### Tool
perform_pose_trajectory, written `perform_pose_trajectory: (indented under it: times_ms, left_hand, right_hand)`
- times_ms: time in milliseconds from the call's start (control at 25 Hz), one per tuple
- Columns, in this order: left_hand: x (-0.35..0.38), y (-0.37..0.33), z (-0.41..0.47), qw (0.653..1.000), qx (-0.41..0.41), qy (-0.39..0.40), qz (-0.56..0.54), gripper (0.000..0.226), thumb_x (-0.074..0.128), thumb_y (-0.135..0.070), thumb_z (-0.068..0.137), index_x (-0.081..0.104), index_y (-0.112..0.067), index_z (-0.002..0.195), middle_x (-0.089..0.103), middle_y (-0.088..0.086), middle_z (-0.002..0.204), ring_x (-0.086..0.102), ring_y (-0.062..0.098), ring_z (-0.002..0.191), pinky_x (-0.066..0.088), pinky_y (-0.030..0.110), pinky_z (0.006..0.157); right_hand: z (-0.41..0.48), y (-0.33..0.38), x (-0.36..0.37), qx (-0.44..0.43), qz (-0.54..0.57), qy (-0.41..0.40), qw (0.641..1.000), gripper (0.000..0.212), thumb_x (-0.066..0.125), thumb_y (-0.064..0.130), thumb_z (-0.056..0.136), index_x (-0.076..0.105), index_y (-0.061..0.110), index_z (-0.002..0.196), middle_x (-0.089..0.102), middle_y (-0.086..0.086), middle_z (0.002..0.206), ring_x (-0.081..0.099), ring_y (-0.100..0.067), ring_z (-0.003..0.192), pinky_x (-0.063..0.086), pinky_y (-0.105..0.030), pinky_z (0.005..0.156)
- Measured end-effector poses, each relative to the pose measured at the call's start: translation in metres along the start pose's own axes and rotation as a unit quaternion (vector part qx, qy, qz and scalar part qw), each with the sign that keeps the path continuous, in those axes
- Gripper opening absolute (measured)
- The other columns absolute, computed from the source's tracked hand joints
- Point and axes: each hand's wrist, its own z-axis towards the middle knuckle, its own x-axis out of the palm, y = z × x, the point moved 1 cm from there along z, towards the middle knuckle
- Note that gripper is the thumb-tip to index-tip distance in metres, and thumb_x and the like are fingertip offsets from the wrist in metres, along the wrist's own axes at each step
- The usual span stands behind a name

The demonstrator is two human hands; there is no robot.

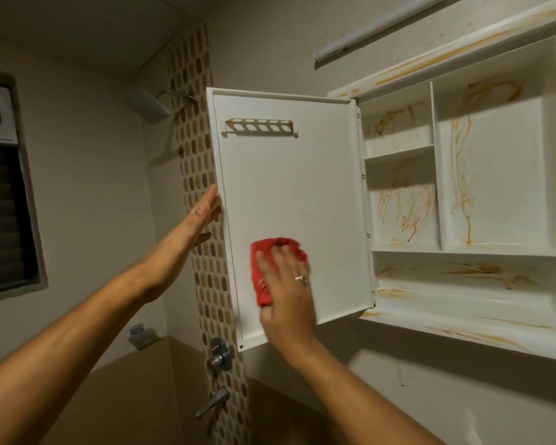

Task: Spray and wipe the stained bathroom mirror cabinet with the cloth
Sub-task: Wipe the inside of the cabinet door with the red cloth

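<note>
The white cabinet (pixel 463 200) hangs open on the wall, its shelves and back streaked with orange-brown stains. Its door (pixel 289 175) is swung out to the left, and the inner face looks white and mostly unstained. My right hand (pixel 286 290) presses a red cloth (pixel 264 271) flat against the lower part of that inner face. My left hand (pixel 206 210) rests with fingers extended against the door's outer left edge, bracing it. No spray bottle is in view.
A small slotted rack (pixel 260 126) is fixed near the door's top. Left of the door runs a mosaic tile strip (pixel 206 284) with shower taps (pixel 220 354) and a shower head (pixel 151 106). A tube light (pixel 366 30) sits above the cabinet; a window (pixel 4 203) is far left.
</note>
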Motion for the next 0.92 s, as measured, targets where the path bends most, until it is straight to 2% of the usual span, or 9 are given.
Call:
perform_pose_trajectory:
  times_ms: [120,240,360,440,520,640,760,840,920]
  left_hand:
    - [0.008,0.011,-0.002,0.999,-0.003,-0.027,-0.033,0.099,0.042,-0.078,0.082,0.01,-0.028,0.163,0.022,-0.014,0.164,0.024,0.01,0.154,0.019,0.044,0.128]
    - [0.012,0.009,-0.003,0.998,-0.048,-0.013,-0.04,0.156,0.05,-0.104,0.035,0.012,-0.023,0.163,0.022,-0.013,0.162,0.024,0.009,0.152,0.019,0.044,0.127]
    - [0.012,0.012,-0.01,0.999,-0.031,-0.01,-0.034,0.168,0.048,-0.108,0.021,0.008,-0.029,0.163,0.018,-0.01,0.169,0.024,0.008,0.153,0.023,0.033,0.123]
    - [0.012,0.013,-0.013,0.999,-0.022,-0.008,-0.028,0.169,0.044,-0.11,0.019,0.007,-0.03,0.163,0.016,-0.008,0.171,0.023,0.008,0.154,0.026,0.028,0.117]
    - [0.015,0.012,-0.015,0.999,-0.02,-0.01,-0.024,0.171,0.043,-0.11,0.017,0.007,-0.03,0.163,0.015,-0.006,0.171,0.023,0.009,0.155,0.026,0.028,0.117]
    - [0.022,0.013,-0.02,0.999,-0.031,-0.005,-0.037,0.18,0.046,-0.108,0.008,0.006,-0.027,0.163,0.014,-0.004,0.171,0.022,0.013,0.155,0.023,0.035,0.122]
    - [0.026,0.016,-0.022,0.998,-0.046,0.008,-0.041,0.187,0.049,-0.105,0.001,0.009,-0.021,0.163,0.012,-0.001,0.172,0.019,0.017,0.157,0.021,0.039,0.123]
    - [0.026,0.022,-0.02,0.998,-0.042,0.0,-0.036,0.181,0.048,-0.108,0.009,0.007,-0.024,0.163,0.012,-0.002,0.172,0.019,0.016,0.157,0.024,0.034,0.122]
    - [0.024,0.034,-0.022,0.999,-0.024,-0.007,-0.023,0.163,0.043,-0.111,0.027,0.006,-0.031,0.163,0.013,-0.007,0.171,0.022,0.01,0.155,0.025,0.029,0.119]
  right_hand:
    - [-0.012,-0.037,-0.019,-0.224,-0.082,0.083,0.968,0.082,0.075,0.029,0.092,0.033,0.027,0.163,0.035,-0.004,0.168,0.024,-0.028,0.159,0.025,-0.054,0.127]
    - [0.006,-0.121,-0.062,0.036,-0.054,0.052,0.997,0.079,0.072,0.008,0.091,0.04,0.026,0.161,0.037,-0.005,0.167,0.031,-0.03,0.155,0.04,-0.056,0.119]
    - [-0.001,-0.099,-0.049,0.275,0.012,-0.024,0.961,0.082,0.061,0.0,0.094,0.032,0.032,0.164,0.029,0.003,0.17,0.027,-0.027,0.156,0.038,-0.059,0.12]
    - [-0.018,-0.033,-0.013,0.198,0.013,-0.028,0.98,0.088,0.067,0.009,0.092,0.026,0.037,0.165,0.027,0.006,0.17,0.022,-0.026,0.158,0.034,-0.057,0.123]
    - [-0.047,0.011,0.012,0.005,0.012,0.041,0.999,0.092,0.074,0.024,0.09,0.023,0.036,0.166,0.027,0.006,0.17,0.015,-0.021,0.161,0.023,-0.054,0.127]
    - [-0.042,-0.036,-0.014,-0.181,-0.055,0.099,0.977,0.086,0.077,0.028,0.089,0.033,0.027,0.163,0.037,-0.002,0.167,0.024,-0.024,0.158,0.026,-0.054,0.127]
    - [-0.02,-0.117,-0.056,0.067,-0.043,0.065,0.995,0.078,0.072,0.009,0.091,0.041,0.026,0.161,0.04,-0.004,0.166,0.036,-0.03,0.153,0.041,-0.056,0.118]
    - [-0.018,-0.116,-0.059,0.259,0.0,0.013,0.966,0.08,0.064,0.003,0.093,0.035,0.03,0.163,0.034,0.002,0.168,0.036,-0.029,0.153,0.043,-0.056,0.116]
    - [-0.03,-0.064,-0.033,0.26,-0.001,0.003,0.966,0.084,0.066,0.005,0.092,0.032,0.032,0.164,0.033,0.003,0.168,0.031,-0.029,0.154,0.036,-0.054,0.122]
